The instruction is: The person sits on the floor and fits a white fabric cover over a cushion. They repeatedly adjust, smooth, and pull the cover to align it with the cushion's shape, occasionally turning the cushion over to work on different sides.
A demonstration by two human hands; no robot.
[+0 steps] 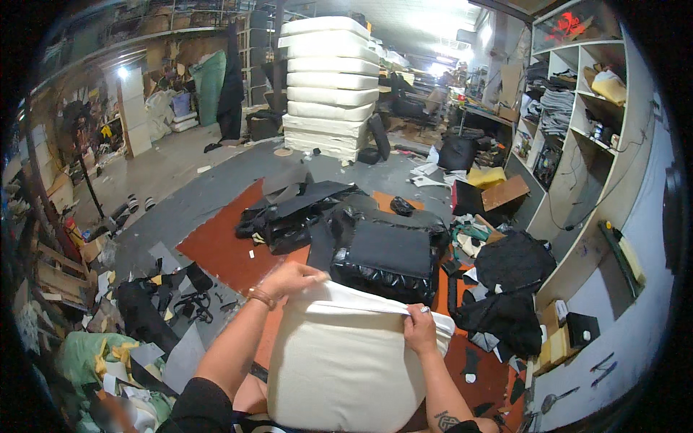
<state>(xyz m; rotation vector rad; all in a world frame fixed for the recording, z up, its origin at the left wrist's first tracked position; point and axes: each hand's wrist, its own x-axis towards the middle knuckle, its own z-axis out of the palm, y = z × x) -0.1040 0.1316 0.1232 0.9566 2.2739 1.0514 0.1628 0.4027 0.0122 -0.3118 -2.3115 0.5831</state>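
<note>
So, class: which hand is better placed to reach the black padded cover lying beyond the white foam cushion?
Probably the right hand: its grip on the white foam cushion sits nearest the black padded cover.

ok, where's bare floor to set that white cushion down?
Both hands, left and right, grip the white cushion. Bare patches: the red mat left of the black covers, and the grey floor toward the cushion stack. Crowded: black scraps at left, black fabric by the shelves, black cushion dead ahead.
</note>
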